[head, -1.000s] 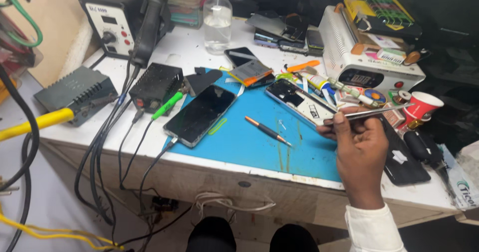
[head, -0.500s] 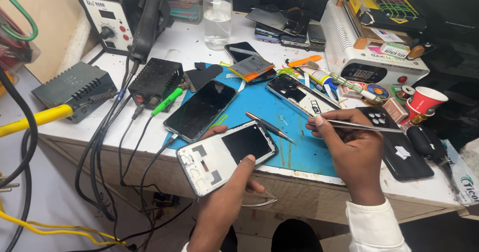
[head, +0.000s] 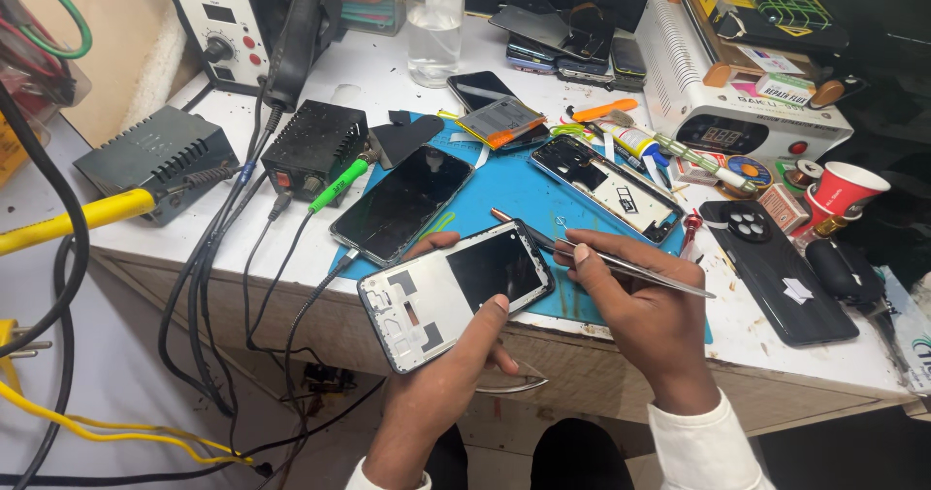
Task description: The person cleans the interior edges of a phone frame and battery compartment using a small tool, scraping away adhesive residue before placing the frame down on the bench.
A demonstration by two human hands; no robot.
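bare hands (head: 543, 354), white sleeve cuffs at both wrists, dark trousers.

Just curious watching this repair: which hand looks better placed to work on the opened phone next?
The right hand, probably. It holds the tweezers, whose tips sit at the edge of the phone frame. The left hand is busy supporting that frame from below.

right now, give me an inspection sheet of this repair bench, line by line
surface: white bench with blue mat, crowded.
job's things: opened phone frame; tweezers tips at its top edge.
clutter: dark phone, open phone chassis, black back cover, red cup, clear bottle.
grippers: left hand holds the frame; right hand grips the tweezers.
cables: black leads hang off the front edge; yellow cable below.
surroundings: hot-air station, white machine.
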